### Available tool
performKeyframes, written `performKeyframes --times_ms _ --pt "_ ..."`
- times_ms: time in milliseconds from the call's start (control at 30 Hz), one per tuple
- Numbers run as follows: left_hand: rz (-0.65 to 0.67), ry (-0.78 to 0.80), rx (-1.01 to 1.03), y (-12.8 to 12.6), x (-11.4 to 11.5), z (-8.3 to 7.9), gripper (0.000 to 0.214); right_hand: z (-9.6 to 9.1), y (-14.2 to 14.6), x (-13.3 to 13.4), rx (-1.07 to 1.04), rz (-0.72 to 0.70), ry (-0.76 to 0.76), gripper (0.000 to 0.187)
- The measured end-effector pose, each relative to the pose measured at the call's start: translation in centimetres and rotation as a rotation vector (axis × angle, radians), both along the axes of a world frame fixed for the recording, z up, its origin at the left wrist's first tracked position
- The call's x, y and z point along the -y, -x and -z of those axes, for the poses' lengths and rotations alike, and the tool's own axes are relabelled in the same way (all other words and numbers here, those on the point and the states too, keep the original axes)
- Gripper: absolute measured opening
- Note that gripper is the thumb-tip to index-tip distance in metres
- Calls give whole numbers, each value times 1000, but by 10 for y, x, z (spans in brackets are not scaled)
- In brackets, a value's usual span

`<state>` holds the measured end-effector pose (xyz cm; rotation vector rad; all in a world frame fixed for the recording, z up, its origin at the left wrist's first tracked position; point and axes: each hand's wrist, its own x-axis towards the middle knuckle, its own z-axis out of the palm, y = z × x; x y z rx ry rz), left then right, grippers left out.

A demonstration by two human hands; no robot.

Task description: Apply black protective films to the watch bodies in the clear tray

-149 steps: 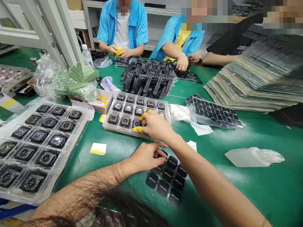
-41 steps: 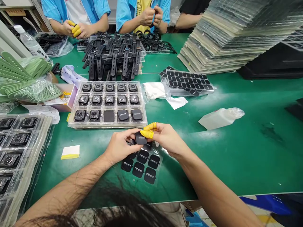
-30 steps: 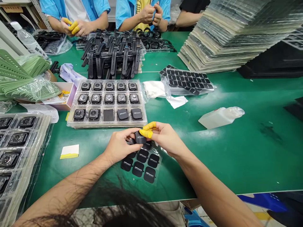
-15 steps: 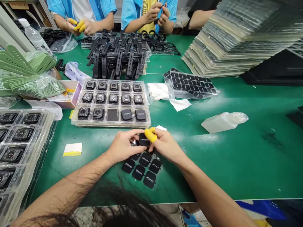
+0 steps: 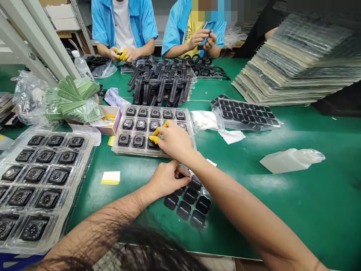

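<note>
My right hand (image 5: pixel 173 141), with yellow finger cots on thumb and forefinger, reaches over the clear tray (image 5: pixel 124 151) of watch bodies. Its fingertips pinch down on a dark square piece in the middle of the tray's front row; my palm hides most of the piece. My left hand (image 5: pixel 166 178) rests on the table nearer me. Its bent fingers press on the far edge of a clear sheet of black square stickers (image 5: pixel 187 205). Two watch bodies (image 5: pixel 131 140) lie face down left of my fingertips.
A large tray of watches (image 5: pixel 84 165) lies at left, with green straps (image 5: pixel 76 101) and a pink box (image 5: pixel 111 130) behind it. Black straps (image 5: pixel 160 82), a sticker pack (image 5: pixel 245 114), stacked trays (image 5: pixel 299 71) and a white bottle (image 5: pixel 290 160) lie beyond. Two people in blue work opposite.
Both hands held a black square piece over the sticker sheet. My right hand has since carried it forward to the tray's front row, and my left hand has dropped onto the sheet.
</note>
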<state>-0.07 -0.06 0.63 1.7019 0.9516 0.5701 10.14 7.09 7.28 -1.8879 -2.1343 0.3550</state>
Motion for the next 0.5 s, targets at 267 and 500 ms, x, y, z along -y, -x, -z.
performKeyframes --times_ms 267,500 --pt "2 -134 77 2 -4 7 23 -7 42 -4 106 -78 32 35" --pt "21 -199 131 3 -5 10 31 -11 46 -2 81 -48 82 27"
